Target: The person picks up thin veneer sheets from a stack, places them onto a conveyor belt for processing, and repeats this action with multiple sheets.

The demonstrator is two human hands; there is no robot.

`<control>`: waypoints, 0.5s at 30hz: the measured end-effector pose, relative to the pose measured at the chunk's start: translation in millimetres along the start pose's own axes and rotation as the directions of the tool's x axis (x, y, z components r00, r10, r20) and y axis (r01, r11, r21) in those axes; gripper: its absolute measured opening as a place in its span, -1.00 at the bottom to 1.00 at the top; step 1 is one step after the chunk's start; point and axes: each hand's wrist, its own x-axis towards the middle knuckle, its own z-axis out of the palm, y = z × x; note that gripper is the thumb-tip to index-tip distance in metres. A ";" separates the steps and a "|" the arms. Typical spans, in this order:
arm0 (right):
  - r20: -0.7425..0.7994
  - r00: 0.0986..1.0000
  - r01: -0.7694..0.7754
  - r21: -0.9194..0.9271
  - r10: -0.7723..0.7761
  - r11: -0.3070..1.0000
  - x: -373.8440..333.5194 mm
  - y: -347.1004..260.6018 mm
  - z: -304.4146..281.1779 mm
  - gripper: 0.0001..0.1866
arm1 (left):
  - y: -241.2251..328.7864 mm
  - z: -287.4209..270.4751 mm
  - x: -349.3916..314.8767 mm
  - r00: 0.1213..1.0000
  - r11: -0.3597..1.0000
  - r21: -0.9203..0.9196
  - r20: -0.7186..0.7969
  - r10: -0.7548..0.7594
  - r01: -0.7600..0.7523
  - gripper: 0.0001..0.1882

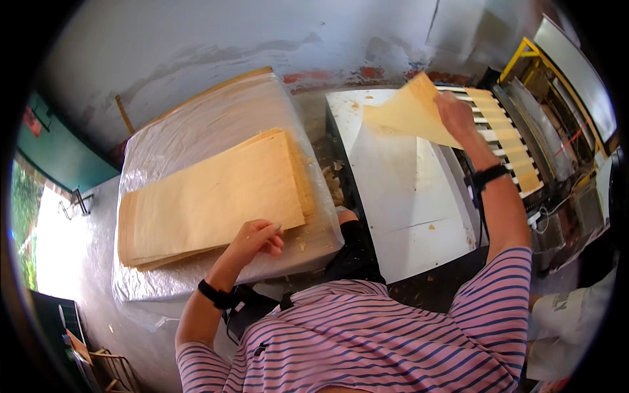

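Note:
A thin, pale tan veneer sheet (406, 112) is lifted above the white metal tabletop, bent and partly folded over. Its right edge is gripped by my right hand (455, 118), whose closed fingers lie partly behind the wrist and sheet. My left hand (254, 240) is at the near edge of a stack of similar veneer sheets (209, 196), fingers loosely curled and apart, with nothing visible in them. That stack lies slightly fanned on a plastic-wrapped pile (209, 111) to my left.
The white metal table (400, 196) carries small wood scraps. At its right stands a machine with a slatted bed (485, 118), a veneer strip (501, 134) lying across the slats. A yellow frame (524, 52) rises behind. A green door (62, 141) stands far left; at lower right is a white bag-like thing (563, 327).

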 end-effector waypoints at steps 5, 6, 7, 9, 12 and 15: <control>-0.057 0.990 0.131 0.032 -0.129 0.991 141.4 -70.3 -77.1 -0.82 | 3.6 1.1 8.9 0.996 0.997 0.003 0.049 0.081 -0.081 -0.72; -0.089 0.983 0.164 0.068 -0.157 0.984 161.5 -85.0 -99.5 -0.83 | -0.7 2.3 16.7 0.988 0.992 -0.037 0.092 0.126 -0.123 -0.73; -0.022 0.967 0.255 -0.003 -0.255 0.967 175.7 -104.8 -126.7 -0.82 | -2.5 3.5 20.5 0.977 0.984 -0.075 0.128 0.169 -0.160 -0.74; 0.062 0.916 0.400 -0.089 -0.395 0.912 195.1 -137.3 -182.7 -0.80 | 4.9 16.5 24.6 0.966 0.976 -0.182 0.205 0.155 -0.118 -0.71; -0.011 0.849 0.528 -0.001 -0.528 0.849 189.5 -177.0 -234.9 -0.79 | 6.8 16.9 25.6 0.959 0.924 -0.379 0.245 0.144 -0.042 -0.60; -0.003 0.881 0.472 -0.020 -0.473 0.881 128.6 -166.2 -308.7 -0.78 | 29.0 51.8 40.2 0.842 0.841 -0.537 0.484 0.240 0.070 -0.38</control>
